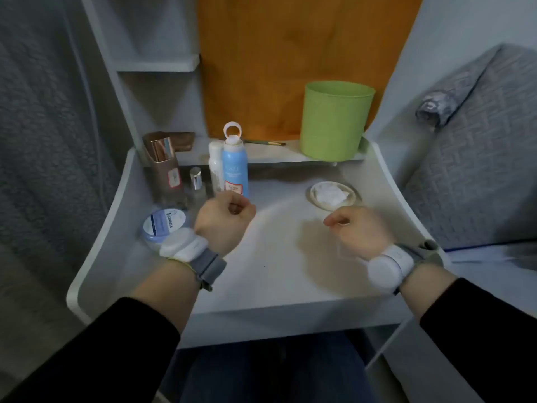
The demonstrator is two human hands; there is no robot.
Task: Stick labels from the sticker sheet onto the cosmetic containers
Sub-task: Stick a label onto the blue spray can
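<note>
Hovering just before blue bottle (235, 170), left hand (223, 216) curled tight, contents impossible to tell, right hand (360, 231) well right of bottle, pinching faint clear sticker sheet (347, 250), Essentials jar (162, 222) left-front of bottle, partly hidden by wrist band (186, 247), dish (332, 194) and green bin (334, 120) to bottle's right

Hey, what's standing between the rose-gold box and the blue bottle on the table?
In the head view, a small clear bottle with a silver cap and a white bottle stand between them.

The left wrist band (186, 245) hid part of the round jar (164, 223). The label on the blue bottle (235, 170) was too small to read. The right hand (360, 231) looked blurry.
</note>
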